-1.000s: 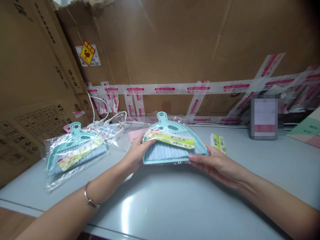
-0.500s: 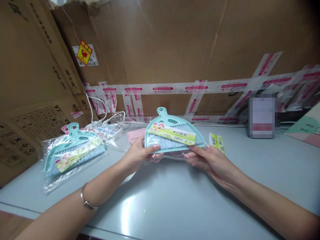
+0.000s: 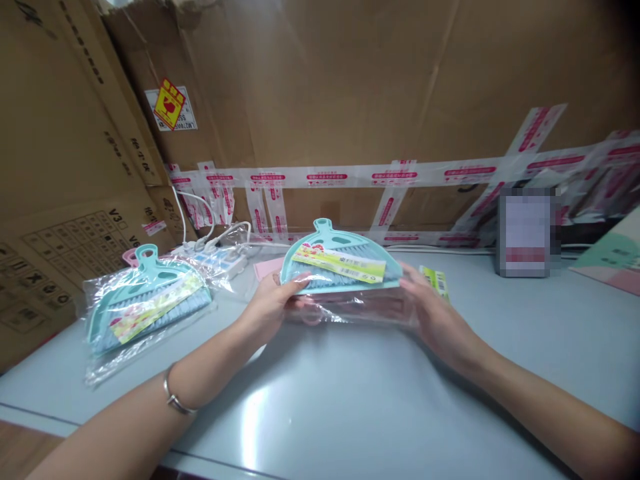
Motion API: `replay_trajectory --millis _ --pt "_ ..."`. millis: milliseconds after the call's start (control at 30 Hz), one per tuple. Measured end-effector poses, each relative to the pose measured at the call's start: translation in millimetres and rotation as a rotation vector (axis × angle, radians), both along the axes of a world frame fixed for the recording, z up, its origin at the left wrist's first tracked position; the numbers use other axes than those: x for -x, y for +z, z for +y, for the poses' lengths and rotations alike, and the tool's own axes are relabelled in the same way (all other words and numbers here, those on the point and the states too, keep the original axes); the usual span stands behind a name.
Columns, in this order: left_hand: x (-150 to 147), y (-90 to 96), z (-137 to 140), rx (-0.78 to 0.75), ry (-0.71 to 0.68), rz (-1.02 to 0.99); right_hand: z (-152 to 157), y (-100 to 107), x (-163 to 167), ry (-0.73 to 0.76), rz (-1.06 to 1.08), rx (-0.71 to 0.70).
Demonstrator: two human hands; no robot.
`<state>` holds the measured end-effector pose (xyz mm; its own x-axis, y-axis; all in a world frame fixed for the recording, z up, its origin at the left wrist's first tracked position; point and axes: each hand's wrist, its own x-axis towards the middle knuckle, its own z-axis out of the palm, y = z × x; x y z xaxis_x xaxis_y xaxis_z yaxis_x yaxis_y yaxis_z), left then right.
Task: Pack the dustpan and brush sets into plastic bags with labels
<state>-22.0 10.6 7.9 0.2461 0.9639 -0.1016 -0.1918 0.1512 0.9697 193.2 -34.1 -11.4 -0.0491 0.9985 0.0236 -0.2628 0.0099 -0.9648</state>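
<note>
A mint-green dustpan with a blue-bristled brush in it is held above the table, handle pointing away. A yellow-green paper label lies across its front, and a clear plastic bag hangs below its near edge. My left hand grips the left corner, thumb on top and fingers underneath. At the right corner, my right hand has its fingers closed on the dustpan's edge and the bag; its fingertips are partly hidden and blurred. Something pink shows through the plastic beneath. Farther left lies a second bagged mint dustpan set.
A white power strip with plugged-in cables stands behind the left set. Large cardboard boxes line the back and left of the grey table. A pink flat piece, a yellow-green label and a blurred-out device lie farther back.
The held dustpan set has shifted slightly left and tilted. My right hand has moved up to its right corner, and more of the plastic bag shows below.
</note>
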Motion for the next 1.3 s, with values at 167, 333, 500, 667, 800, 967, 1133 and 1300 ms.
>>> replay_trajectory --millis 167,333,500,667,800,967,1133,1300 --pt "1.9 4.0 -0.5 -0.01 0.007 -0.045 7.1 -4.6 -17.1 0.023 -0.249 -0.341" --pt "0.3 2.8 -2.9 -0.06 -0.071 -0.006 5.3 -7.3 -15.4 -0.077 -0.598 -0.498" --pt "1.7 0.3 -2.4 -0.074 -0.096 0.046 4.1 -3.0 -10.6 -0.141 -0.472 -0.451" --pt "3.5 -0.4 -0.9 -0.11 -0.095 0.074 2.6 0.5 -10.5 -0.06 -0.375 -0.321" --pt "3.0 2.3 -5.5 -0.181 -0.098 0.108 1.4 -1.0 -11.3 -0.132 -0.344 -0.281" --pt "9.1 4.6 -8.8 -0.427 -0.299 0.146 4.7 -5.6 -10.9 -0.248 -0.225 -0.281" --pt "13.5 -0.7 -3.8 -0.774 -0.296 0.358 4.6 -3.5 -7.7 -0.341 -0.144 -0.274" --pt "3.1 -3.5 -8.3 -0.554 -0.056 0.329 2.3 -10.1 -11.2 -0.348 -0.269 -0.233"
